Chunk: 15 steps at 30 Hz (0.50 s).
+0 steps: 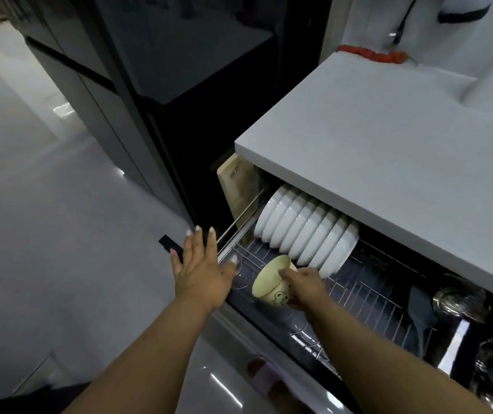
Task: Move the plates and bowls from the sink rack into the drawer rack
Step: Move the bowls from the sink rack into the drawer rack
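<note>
I see my right hand gripping a cream bowl by its rim, thumb inside the mouth and the other fingers curled round the outside. The bowl is tipped on its side, mouth facing left and toward me, with a small printed figure on its wall (too small for me to make out). It sits low over the wire drawer rack, at the near left end; I cannot tell whether it already touches the wires.

Just behind the bowl stands a row of white bowls, each on edge and leaning against the next, running from the drawer's far left corner toward the middle. The nearest one is just beside my right hand.

My left hand is wide open, fingers spread and straight, holding nothing; it hovers by the drawer's left front corner, its thumb over the metal rail.

Further right in the drawer lie a dark cloth and metal ladles. A white countertop overhangs the drawer, and a wooden board stands on edge at its left side.
</note>
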Available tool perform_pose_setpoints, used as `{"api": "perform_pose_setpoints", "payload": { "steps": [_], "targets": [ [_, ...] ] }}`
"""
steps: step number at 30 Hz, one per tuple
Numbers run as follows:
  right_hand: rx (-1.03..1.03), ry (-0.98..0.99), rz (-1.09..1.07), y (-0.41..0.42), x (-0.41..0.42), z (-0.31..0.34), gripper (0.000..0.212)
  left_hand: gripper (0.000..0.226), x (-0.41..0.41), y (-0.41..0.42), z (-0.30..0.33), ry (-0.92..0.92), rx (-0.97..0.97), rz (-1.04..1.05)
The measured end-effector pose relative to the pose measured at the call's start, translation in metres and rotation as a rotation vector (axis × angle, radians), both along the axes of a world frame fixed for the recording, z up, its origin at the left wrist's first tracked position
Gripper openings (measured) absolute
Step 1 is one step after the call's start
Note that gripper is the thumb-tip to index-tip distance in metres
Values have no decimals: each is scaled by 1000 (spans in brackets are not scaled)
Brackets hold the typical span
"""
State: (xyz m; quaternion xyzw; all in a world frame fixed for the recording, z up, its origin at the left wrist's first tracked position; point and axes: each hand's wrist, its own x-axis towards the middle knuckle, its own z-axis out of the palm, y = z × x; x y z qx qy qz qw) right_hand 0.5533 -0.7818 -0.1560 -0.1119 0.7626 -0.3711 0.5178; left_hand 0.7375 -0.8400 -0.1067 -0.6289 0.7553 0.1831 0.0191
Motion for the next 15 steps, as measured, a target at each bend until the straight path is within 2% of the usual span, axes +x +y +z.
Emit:
{"api": "perform_pose_setpoints", "payload": {
  "steps": [5,10,15],
  "targets": [
    [107,48,84,-39,18,-44,58,76,-7,-27,-27,-22,-81,-9],
    [184,123,133,-64,32,-74,57,86,-9,-37,-42,-71,-185,-10],
    [209,214,186,-83,48,-84,62,82,-6,-38,-47,-39,-216,-2]
  ]
}}
